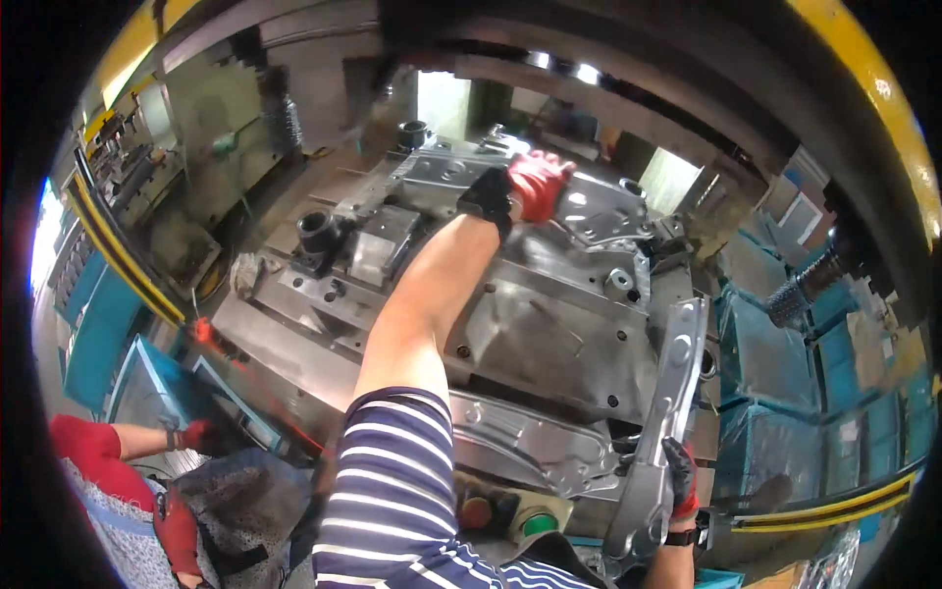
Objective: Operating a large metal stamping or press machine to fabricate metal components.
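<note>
My left arm in a striped sleeve reaches across a large metal press die (549,334). My left hand (540,185), in a red glove, is closed at the middle of a stamped metal panel (603,208) on the die's far side; the hand hides its grip point. At the lower right, my right hand (680,481), in a black and red glove, holds a long, narrow stamped metal part (669,393), tilted up along the die's right edge. Another stamped metal panel (520,439) lies along the die's near side.
A control box with a green button (538,523) stands close in front of me. At the left, a co-worker in red sleeves (98,456) has gloved hands low. Black-and-yellow bars (123,245) flank the press. Teal-framed bins (775,363) stand at the right. Round guide posts (319,234) rise from the die.
</note>
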`<state>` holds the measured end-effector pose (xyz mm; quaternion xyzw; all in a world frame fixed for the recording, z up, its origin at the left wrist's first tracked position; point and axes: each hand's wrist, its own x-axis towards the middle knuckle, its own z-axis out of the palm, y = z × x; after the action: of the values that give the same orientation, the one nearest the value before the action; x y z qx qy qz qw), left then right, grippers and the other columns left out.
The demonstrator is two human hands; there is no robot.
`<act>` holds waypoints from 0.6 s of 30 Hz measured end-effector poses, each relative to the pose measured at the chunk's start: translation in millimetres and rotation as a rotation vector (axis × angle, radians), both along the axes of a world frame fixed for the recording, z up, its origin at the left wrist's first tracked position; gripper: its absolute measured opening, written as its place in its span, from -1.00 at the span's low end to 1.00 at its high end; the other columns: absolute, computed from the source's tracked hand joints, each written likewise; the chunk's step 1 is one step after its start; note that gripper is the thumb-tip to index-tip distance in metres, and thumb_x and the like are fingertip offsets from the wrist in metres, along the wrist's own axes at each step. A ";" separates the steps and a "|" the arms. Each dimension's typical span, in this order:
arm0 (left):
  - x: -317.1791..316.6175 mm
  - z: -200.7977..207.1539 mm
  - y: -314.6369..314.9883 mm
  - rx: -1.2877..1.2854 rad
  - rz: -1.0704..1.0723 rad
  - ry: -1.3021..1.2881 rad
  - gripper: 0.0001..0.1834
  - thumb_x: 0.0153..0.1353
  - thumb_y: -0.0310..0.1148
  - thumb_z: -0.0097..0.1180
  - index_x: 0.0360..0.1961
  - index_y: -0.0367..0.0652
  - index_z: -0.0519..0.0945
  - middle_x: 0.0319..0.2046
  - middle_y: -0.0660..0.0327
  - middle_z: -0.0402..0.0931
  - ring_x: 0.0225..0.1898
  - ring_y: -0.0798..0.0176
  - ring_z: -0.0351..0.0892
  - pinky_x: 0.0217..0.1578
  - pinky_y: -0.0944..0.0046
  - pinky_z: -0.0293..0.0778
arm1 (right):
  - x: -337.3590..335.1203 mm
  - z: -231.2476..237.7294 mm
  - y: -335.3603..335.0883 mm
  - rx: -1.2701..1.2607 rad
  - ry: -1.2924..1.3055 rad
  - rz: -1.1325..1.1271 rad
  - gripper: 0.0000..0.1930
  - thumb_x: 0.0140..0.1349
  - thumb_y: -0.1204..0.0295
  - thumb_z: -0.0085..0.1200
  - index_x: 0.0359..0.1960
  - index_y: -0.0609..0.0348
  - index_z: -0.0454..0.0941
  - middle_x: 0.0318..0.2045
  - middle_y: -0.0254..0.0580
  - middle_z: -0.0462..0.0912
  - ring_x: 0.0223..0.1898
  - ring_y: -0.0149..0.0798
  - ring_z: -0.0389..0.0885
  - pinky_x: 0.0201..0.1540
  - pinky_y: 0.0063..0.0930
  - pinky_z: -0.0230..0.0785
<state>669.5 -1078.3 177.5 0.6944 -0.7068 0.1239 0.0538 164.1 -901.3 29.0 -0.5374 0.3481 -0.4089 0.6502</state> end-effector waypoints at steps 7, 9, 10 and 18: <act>-44.5 26.9 105.9 -0.338 -0.096 -0.287 -0.21 0.01 -0.32 0.09 0.35 0.02 0.22 0.16 0.04 0.29 0.22 -0.06 0.23 0.27 -0.33 -0.02 | 11.1 28.2 35.5 0.024 0.071 -0.043 -0.67 0.37 0.38 -0.10 0.08 0.26 0.51 0.05 -0.20 0.56 0.09 -0.32 0.50 0.24 -0.44 0.23; -41.6 21.3 144.0 -0.403 -0.174 -0.338 -0.27 0.04 -0.38 0.04 0.33 0.01 0.26 0.09 0.05 0.34 0.18 -0.05 0.27 0.28 -0.36 -0.07 | 39.4 53.0 55.6 0.097 0.093 -0.078 -0.66 0.38 0.39 -0.13 0.10 0.28 0.49 0.07 -0.18 0.55 0.11 -0.30 0.49 0.27 -0.42 0.21; -37.9 16.9 169.3 -0.512 -0.268 -0.285 -0.34 0.06 -0.43 -0.01 0.29 -0.01 0.33 0.01 0.06 0.37 0.11 -0.02 0.32 0.30 -0.38 -0.12 | 43.6 51.5 61.8 0.106 -0.072 0.030 -0.66 0.38 0.39 -0.13 0.10 0.28 0.50 0.07 -0.18 0.55 0.11 -0.30 0.49 0.26 -0.42 0.21; -19.8 -6.8 326.2 -0.428 -0.133 -0.282 -0.38 0.07 -0.35 0.05 0.25 -0.01 0.39 0.16 -0.06 0.33 0.18 -0.09 0.29 0.28 -0.43 -0.10 | 84.9 41.3 96.0 0.226 -0.033 -0.042 -0.59 0.34 0.14 -0.06 -0.02 0.24 0.51 -0.24 -0.08 0.66 -0.28 -0.21 0.65 -0.21 -0.35 0.54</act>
<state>649.7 -752.0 170.7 0.5952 -0.7090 0.3623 0.1085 249.0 -805.3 70.3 -0.4466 0.3924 -0.3892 0.7036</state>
